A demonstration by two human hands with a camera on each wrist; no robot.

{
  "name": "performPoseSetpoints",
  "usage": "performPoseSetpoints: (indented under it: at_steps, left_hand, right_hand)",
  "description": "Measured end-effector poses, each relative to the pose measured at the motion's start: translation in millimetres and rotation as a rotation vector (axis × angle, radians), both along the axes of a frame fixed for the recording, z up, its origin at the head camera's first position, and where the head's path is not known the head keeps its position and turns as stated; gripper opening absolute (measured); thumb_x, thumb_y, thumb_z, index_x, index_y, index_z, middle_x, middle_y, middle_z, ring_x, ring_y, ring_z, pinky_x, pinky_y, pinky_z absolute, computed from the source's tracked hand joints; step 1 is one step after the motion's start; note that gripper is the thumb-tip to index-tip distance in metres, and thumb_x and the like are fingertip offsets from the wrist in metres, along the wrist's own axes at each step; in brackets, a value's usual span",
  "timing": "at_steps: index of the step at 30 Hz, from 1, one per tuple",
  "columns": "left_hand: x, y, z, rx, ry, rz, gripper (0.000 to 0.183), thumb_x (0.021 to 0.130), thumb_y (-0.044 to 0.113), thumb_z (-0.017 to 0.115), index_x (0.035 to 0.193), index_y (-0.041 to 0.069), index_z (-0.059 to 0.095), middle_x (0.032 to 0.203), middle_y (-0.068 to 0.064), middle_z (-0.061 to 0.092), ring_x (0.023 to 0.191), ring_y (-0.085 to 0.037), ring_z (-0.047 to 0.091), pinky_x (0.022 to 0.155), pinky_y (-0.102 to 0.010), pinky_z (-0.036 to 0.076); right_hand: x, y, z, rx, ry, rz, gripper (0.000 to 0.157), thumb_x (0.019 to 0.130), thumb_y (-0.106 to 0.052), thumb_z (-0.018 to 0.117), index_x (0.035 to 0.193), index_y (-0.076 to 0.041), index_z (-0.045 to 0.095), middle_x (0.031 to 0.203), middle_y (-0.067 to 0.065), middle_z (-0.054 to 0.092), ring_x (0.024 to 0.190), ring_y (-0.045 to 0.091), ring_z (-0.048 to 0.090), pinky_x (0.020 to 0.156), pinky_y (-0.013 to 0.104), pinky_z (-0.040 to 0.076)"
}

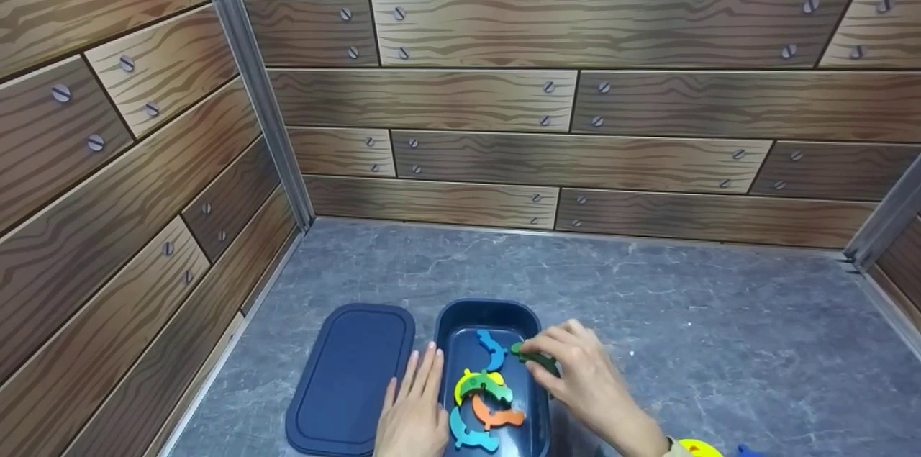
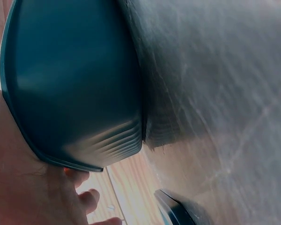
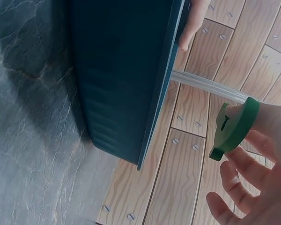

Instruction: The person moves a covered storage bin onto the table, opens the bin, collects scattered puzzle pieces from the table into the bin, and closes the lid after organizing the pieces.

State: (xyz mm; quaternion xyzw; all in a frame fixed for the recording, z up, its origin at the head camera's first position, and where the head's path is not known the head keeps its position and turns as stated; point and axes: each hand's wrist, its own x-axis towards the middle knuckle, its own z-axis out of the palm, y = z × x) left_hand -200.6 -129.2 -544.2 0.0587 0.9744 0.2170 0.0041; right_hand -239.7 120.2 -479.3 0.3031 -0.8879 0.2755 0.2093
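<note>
My right hand (image 1: 583, 370) pinches a dark green curved animal-shaped piece (image 3: 243, 124) between thumb and finger, over the right rim of a deep navy box (image 1: 536, 322). In the right wrist view the other fingers are spread apart from the piece. My left hand (image 1: 416, 410) rests along the box's left rim, its fingers straight. Inside the box lie a blue curved piece (image 1: 496, 356) near the far end, a green crocodile-shaped piece (image 1: 489, 388) overlapping a yellow one (image 1: 459, 391), an orange one (image 1: 496, 417) and a light blue one (image 1: 468, 437).
A flat navy lid (image 1: 349, 378) lies on the grey marbled surface (image 1: 719, 327) left of the box. By the right sleeve at the bottom edge are a yellow piece (image 1: 698, 448) and a blue piece (image 1: 748, 451), partly cut off. Wood-patterned walls (image 1: 460, 155) stand behind and at the sides.
</note>
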Motion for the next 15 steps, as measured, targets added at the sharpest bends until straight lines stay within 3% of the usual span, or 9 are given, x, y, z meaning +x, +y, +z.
performPoseSetpoints:
  at_steps: [15]
  left_hand:
    - [0.5,1,-1.5,0.008,0.028,0.001,0.064,0.090,0.016,0.042,0.151,0.019,0.022,0.155,0.007,0.014,0.141,-0.023,0.014,0.106,-0.060,0.019]
  right_hand:
    - [-5.8,-21,-1.5,0.037,-0.005,0.050,0.018,0.076,-0.021,0.076,0.090,-0.031,0.072,0.089,-0.023,0.060,0.080,0.001,0.044,0.066,0.027,0.038]
